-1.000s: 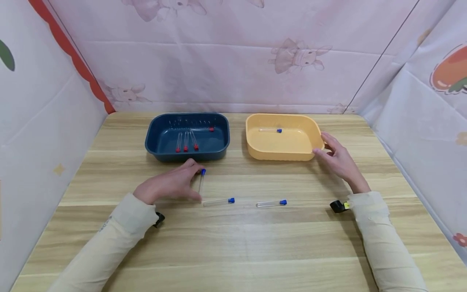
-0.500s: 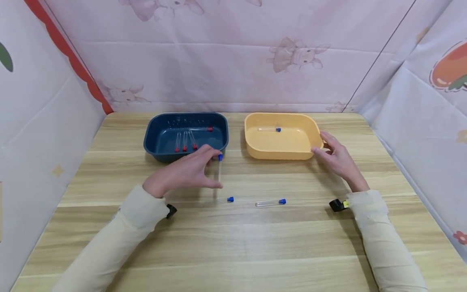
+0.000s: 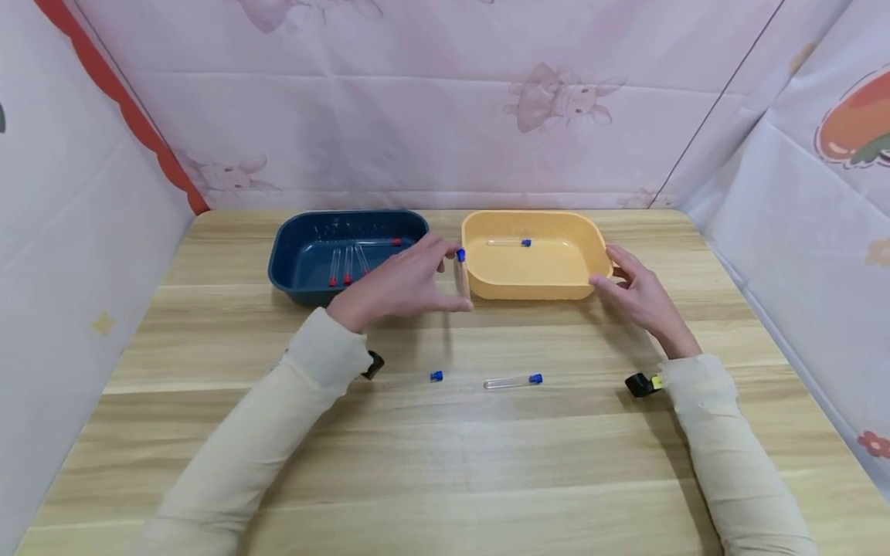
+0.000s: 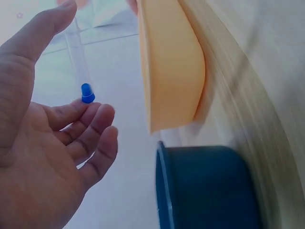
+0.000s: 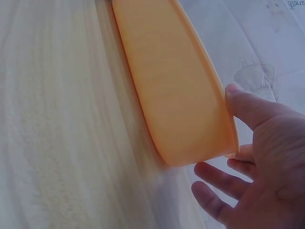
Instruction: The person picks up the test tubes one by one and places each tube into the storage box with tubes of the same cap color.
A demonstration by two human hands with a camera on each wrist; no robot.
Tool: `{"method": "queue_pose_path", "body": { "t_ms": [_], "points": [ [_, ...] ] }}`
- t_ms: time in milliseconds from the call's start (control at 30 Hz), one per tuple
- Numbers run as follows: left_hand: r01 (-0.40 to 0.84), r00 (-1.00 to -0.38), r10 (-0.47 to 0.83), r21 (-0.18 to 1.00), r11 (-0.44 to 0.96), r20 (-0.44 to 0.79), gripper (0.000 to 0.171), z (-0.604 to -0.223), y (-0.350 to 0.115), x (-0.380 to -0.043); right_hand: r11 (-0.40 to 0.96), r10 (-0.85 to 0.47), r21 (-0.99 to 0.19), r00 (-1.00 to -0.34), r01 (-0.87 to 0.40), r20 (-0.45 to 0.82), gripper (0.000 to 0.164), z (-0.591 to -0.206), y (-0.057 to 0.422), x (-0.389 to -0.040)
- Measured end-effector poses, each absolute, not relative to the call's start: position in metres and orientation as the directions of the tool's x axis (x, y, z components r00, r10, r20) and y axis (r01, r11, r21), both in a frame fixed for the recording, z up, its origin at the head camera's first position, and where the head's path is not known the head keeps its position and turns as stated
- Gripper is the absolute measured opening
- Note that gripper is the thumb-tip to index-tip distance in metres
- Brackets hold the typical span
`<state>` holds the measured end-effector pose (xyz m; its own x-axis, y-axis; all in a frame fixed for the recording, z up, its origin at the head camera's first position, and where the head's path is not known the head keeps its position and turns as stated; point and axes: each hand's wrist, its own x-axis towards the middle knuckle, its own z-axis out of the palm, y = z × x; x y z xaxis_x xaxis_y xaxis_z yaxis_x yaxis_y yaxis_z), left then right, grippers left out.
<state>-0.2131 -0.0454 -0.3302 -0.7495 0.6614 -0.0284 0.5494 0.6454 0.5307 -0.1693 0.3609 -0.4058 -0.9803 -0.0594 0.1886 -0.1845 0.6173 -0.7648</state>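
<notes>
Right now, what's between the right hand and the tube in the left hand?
The head view shows the yellow tray there, with one blue-capped tube lying in it.

I see pale, streaky wooden tabletop, dark-blue oblong plastic tray at eleven o'clock, yellow-orange oblong plastic tray at one, pinkish rabbit-printed cloth at twelve.

Pink rabbit-print backdrop behind a wood-grain table

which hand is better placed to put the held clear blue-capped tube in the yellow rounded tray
Probably the left hand: it pinches the clear blue-capped tube by the left end of the yellow rounded tray, while the right hand grips the right end.
</notes>
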Motion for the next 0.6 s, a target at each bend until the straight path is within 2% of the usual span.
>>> {"method": "queue_pose_path", "body": {
  "t_ms": [367,600],
  "points": [
    [0.559,-0.792,0.607,0.486,0.672,0.072,0.091,-0.340,0.002,-0.241,0.594,-0.055,-0.782,-0.979,-0.191,0.197,0.067,-0.402,0.358,-0.166],
    [0.576,-0.776,0.628,0.462,0.674,0.051,0.092,-0.346,0.031,-0.258,0.577,-0.061,-0.791,-0.976,-0.205,0.209,0.066,-0.403,0.357,-0.168]
  ]
}}
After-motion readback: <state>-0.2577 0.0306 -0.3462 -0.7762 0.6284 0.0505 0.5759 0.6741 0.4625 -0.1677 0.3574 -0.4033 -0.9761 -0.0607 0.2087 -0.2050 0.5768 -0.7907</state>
